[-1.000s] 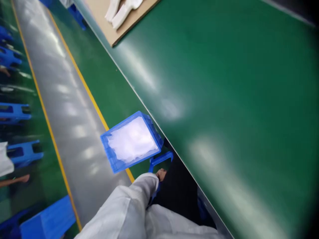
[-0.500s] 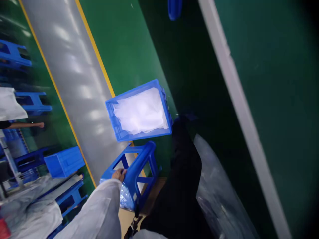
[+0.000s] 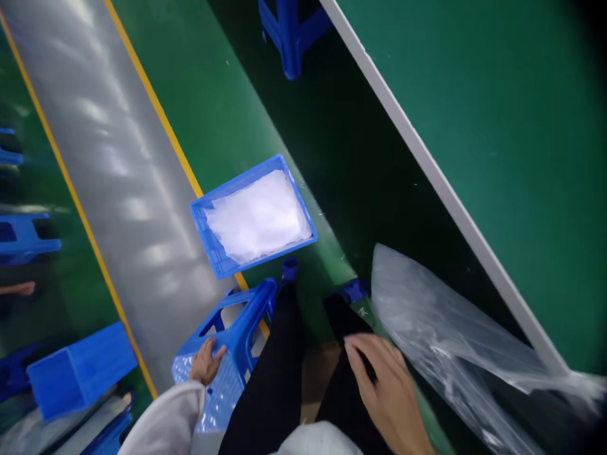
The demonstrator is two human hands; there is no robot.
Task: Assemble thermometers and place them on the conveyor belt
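A blue plastic stool stands at the lower left, its patterned seat facing up. My left hand lies on the seat near its edge, fingers apart. Over my right leg hovers my right hand, holding nothing, its fingers stretched out and slightly bent. In front of my feet, a blue crate on the floor holds a pile of white sheet-like material, which I cannot identify more exactly.
A white-edged green tabletop runs along the right. Clear plastic sheeting hangs beside my right leg. Another blue stool is partly under the table. Across the grey aisle are a blue bin and a person's arm.
My right hand has come into view. The stool now shows more of its seat, and my left hand has gone from gripping its edge to lying on top. The view has turned.
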